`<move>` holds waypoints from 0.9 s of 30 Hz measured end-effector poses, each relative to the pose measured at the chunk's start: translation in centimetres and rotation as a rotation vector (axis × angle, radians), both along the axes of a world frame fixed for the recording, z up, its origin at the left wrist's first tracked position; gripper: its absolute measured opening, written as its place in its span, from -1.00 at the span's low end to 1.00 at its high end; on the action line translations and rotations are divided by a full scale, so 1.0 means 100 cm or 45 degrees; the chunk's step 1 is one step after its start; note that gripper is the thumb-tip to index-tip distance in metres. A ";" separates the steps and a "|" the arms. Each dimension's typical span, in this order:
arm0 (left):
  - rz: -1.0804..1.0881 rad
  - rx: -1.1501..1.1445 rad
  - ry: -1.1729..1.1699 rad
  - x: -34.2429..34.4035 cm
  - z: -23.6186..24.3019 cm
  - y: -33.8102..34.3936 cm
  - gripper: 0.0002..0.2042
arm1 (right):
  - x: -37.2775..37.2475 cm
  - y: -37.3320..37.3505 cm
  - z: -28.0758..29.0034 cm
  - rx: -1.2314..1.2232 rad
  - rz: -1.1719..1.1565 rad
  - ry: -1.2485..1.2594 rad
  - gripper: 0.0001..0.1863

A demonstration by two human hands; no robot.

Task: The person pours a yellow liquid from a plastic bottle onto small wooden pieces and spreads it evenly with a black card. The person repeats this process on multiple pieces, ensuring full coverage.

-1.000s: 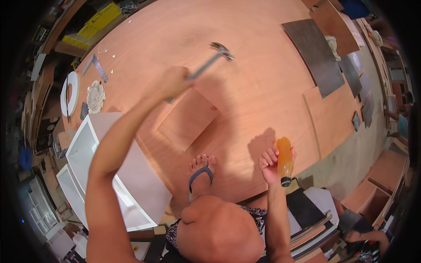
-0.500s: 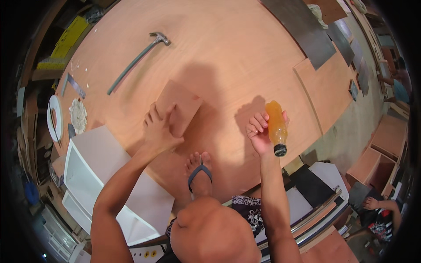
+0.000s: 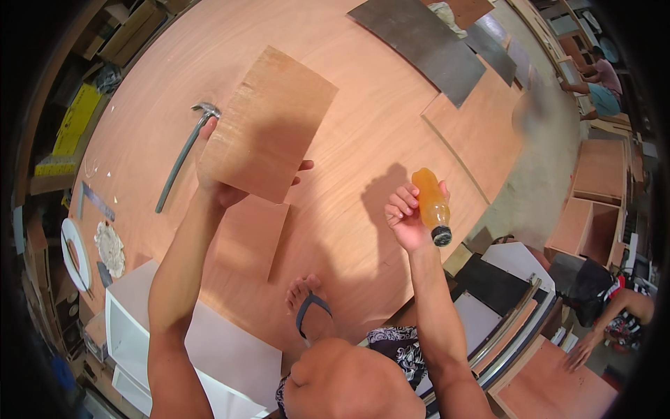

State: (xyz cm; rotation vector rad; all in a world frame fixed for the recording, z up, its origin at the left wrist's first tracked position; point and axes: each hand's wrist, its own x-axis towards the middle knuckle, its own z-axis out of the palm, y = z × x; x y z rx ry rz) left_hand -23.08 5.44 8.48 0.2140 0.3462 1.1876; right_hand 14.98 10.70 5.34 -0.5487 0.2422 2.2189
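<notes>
My left hand (image 3: 222,188) grips a rectangular plywood piece (image 3: 269,119) from beneath, raised above the large plywood worktop (image 3: 363,126). Another rectangular board (image 3: 251,241) lies under it on the worktop. A claw hammer (image 3: 174,174) with a gray-green handle lies just left of the held piece. My right hand (image 3: 408,230) holds a plastic bottle (image 3: 427,195) of orange drink, its black cap toward me. My foot (image 3: 314,314) in a dark flip-flop stands on the worktop below.
Dark sheets (image 3: 426,49) and a board (image 3: 481,150) lie at right. A white frame (image 3: 230,335), metal square (image 3: 98,202) and white ring (image 3: 75,255) are at left. Two other people (image 3: 604,87) work at right, one near an orange-brown box (image 3: 551,380).
My left hand has let go of the hammer, leaving it on the worktop, then taken hold of a plywood piece and lifted it. My right hand still holds the bottle.
</notes>
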 end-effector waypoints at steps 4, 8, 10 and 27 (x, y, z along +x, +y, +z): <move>-0.072 0.107 -0.173 0.016 -0.013 0.033 0.08 | -0.003 0.007 0.000 0.027 -0.054 0.070 -0.34; -0.066 -0.079 -0.057 0.039 -0.025 0.038 -0.09 | 0.007 -0.011 -0.023 0.053 -0.146 0.345 -0.37; -0.003 -0.138 0.332 0.021 -0.038 0.032 -0.22 | -0.002 -0.016 -0.017 -0.052 -0.157 0.555 -0.46; -0.558 0.937 3.303 0.081 -0.121 0.072 0.21 | -0.016 -0.020 -0.018 -0.210 -0.477 -0.076 -0.36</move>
